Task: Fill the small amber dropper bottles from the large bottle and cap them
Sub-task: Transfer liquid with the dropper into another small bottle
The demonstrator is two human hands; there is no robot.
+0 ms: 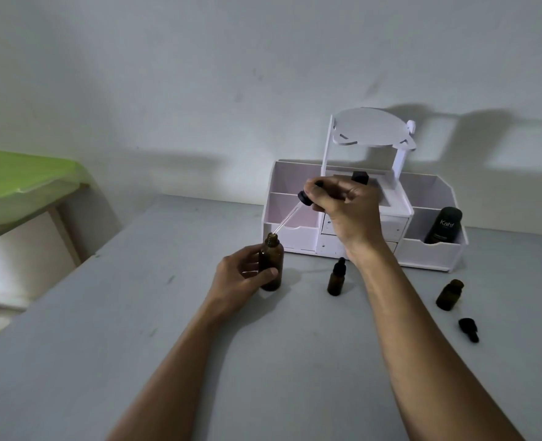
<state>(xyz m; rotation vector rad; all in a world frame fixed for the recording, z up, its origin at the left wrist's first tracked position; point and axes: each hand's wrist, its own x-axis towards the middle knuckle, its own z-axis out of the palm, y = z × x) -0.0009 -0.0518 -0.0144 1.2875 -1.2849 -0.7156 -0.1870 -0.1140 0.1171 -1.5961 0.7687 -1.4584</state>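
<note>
On grey table (136,345), left hand (236,281) grips large bottle (272,253); right hand (349,211) pinches dropper (304,197).

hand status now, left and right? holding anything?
Left hand: grips the large amber bottle, which stands upright.
Right hand: pinches the dropper, pipette tip at the bottle's mouth.

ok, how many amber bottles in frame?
3. Large bottle, open, in the left hand; capped small bottle standing mid-table; uncapped small bottle standing further right. The organizer could hide more.
</note>
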